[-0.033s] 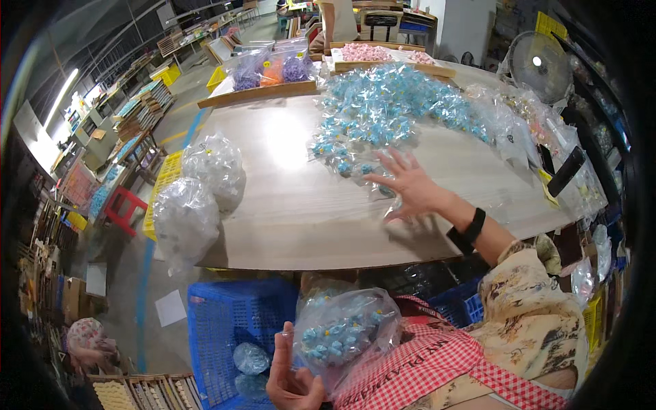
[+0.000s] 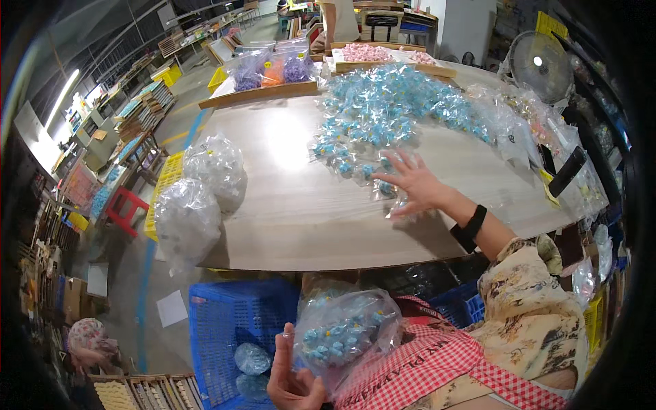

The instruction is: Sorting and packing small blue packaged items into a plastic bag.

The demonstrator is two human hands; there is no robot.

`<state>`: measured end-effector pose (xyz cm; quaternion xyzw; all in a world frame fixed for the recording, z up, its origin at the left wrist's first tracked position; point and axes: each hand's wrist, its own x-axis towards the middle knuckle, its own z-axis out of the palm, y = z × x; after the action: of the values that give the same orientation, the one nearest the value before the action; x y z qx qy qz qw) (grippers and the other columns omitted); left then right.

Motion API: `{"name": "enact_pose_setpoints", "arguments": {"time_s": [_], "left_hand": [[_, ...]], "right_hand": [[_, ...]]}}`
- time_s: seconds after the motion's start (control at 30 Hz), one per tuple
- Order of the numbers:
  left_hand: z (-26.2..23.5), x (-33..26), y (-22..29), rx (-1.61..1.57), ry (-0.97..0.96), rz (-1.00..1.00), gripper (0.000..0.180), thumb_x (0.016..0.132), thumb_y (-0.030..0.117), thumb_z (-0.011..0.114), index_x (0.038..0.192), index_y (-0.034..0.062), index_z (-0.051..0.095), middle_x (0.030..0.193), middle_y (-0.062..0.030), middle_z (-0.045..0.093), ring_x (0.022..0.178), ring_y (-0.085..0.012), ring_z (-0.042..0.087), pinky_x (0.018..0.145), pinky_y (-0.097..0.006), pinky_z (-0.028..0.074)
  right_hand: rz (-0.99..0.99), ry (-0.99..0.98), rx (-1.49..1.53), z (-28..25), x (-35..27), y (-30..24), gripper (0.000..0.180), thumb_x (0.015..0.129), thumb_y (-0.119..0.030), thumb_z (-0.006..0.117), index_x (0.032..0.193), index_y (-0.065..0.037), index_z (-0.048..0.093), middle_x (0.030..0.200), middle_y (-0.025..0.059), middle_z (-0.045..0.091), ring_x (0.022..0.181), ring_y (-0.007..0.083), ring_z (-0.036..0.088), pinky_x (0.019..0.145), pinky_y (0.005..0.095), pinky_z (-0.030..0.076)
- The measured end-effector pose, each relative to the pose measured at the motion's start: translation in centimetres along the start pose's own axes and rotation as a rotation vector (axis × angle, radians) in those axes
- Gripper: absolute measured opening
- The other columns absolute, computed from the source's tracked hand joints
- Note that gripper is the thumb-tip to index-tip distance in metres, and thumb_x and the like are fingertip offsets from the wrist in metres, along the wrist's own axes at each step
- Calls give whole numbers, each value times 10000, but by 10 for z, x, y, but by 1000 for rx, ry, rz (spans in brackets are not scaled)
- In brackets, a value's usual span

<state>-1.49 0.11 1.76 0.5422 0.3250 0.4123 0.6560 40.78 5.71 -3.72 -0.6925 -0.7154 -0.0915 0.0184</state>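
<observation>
The right hand (image 2: 422, 189), its grip spread and palm down, is over the near edge of the heap of film-wrapped blue pieces (image 2: 372, 102), which stretches ahead and rightward on the wood-grain counter (image 2: 307, 212). The left hand (image 2: 290, 383), partly curled, is beside the clear bag of blue pieces (image 2: 342, 335) at the lap; whether its grip pinches, I cannot tell. A blue crate (image 2: 239, 294) stands below.

Small light-blue pieces with yellow specks in clear, crinkled plastic wrappers (image 2: 369, 126) lie in a loose, glossy heap, spreading from near the far edge of the pale wood-grain tabletop (image 2: 301, 225) to its middle, with an arm trailing toward the right edge. A rounded, bulging clear plastic bag (image 2: 348, 331), filled with similar light-blue pieces, sits tilted below the near edge.
</observation>
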Motion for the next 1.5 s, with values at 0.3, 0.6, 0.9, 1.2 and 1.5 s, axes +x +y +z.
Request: {"name": "enact_pose_setpoints", "arguments": {"time_s": [0.3,0.6,0.9,1.2,1.5], "left_hand": [[8,1,4,63,30,-17,799,698,-187,506,1432,-21,234,1476,-173,297,517,-2,257,438,-169,247],[-5,-7,-19,132,45,-96,800,700,-184,504,1432,-27,223,1488,-165,274,526,-5,256,438,-173,245],[3,3,-12,123,-56,14,801,704,-176,497,1437,-20,216,1499,-158,254,535,2,251,439,-172,246],[8,13,-16,167,-42,9,762,731,-167,504,1431,-32,232,1499,-104,261,627,29,343,478,-143,269],[-2,8,-14,54,55,-42,795,694,-144,537,1423,-43,238,1470,-153,312,522,5,350,437,-154,292]], "right_hand": [[145,104,174,41,-55,34,490,764,-455,661,1201,-254,567,1353,170,385,1209,374,397,959,497,357],[5,299,169,46,-53,38,170,762,-173,670,911,-126,604,975,76,550,848,295,542,701,386,491],[71,252,1039,6,-37,9,122,786,-116,652,875,-34,639,888,104,595,808,219,577,710,317,464],[-846,-252,711,-15,-14,-240,225,767,-208,594,892,-21,608,935,153,568,883,355,581,705,444,488],[-957,-144,768,19,-22,-229,528,789,-273,656,1243,-54,498,1045,195,524,947,383,546,814,440,462]]}}
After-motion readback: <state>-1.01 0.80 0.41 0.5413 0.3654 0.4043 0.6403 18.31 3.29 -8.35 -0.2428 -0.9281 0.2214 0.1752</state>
